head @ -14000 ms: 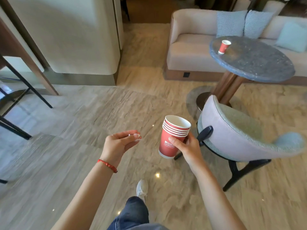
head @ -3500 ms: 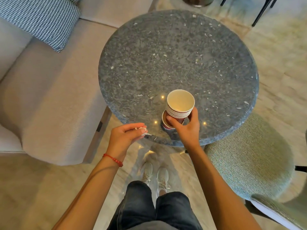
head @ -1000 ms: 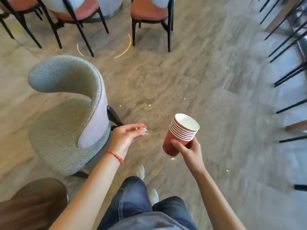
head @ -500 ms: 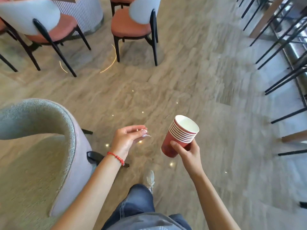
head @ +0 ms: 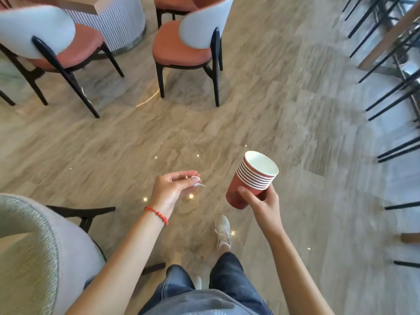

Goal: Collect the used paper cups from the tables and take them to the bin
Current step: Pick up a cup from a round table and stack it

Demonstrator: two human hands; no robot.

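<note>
A stack of several nested red paper cups with white insides tilts to the right in my right hand, which grips it from below near its base. My left hand is held out at the same height, about a hand's width left of the stack. Its fingertips pinch a small white scrap; what the scrap is I cannot make out. No bin shows in this view.
A grey-green tub chair fills the lower left. Two chairs with orange seats stand ahead by a white ribbed table base. Black metal legs line the right edge. Marble floor lies ahead between them.
I have walked forward over the last second: the tub chair slid to the lower left and the orange chairs came closer. Both hands keep their hold and pose.
</note>
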